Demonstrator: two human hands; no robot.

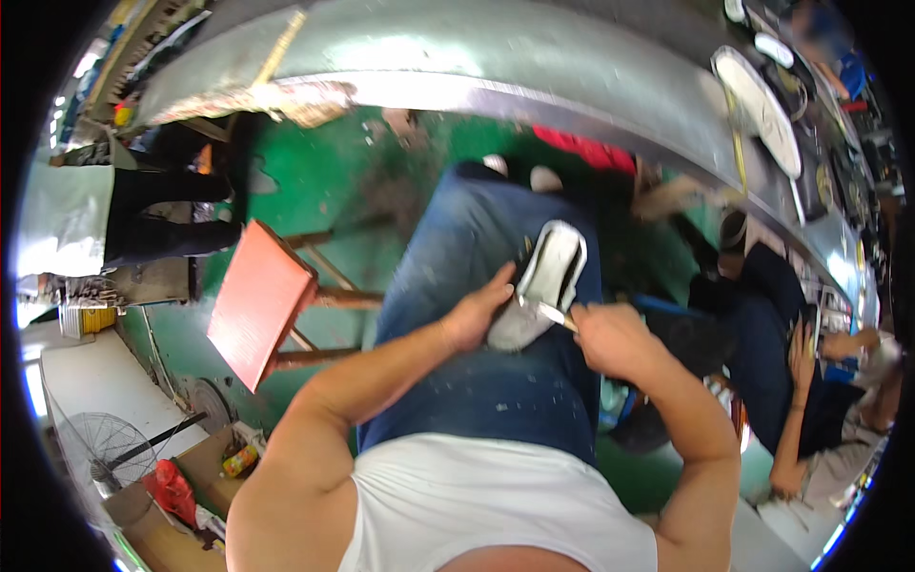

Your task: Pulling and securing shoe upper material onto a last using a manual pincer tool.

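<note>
A pale grey-white shoe (519,327) rests on my lap over my blue trousers, its opening pointing away from me and its closed toe toward me. My left hand (479,310) is at the shoe's left side, the thumb pressed on it; its other fingers are mostly hidden. In my closed right hand (610,336) is a thin hand tool with a light handle and a shiny metal end (548,311). That end lies against the front edge of the shoe's opening. Its exact kind cannot be made out.
A long grey metal-topped bench (410,48) curves across in front, with a large white oval piece (760,110) at its right. To my left stands a stool with a reddish top (262,305); a fan (100,448) and cardboard box (157,520) are lower left. People work at both sides.
</note>
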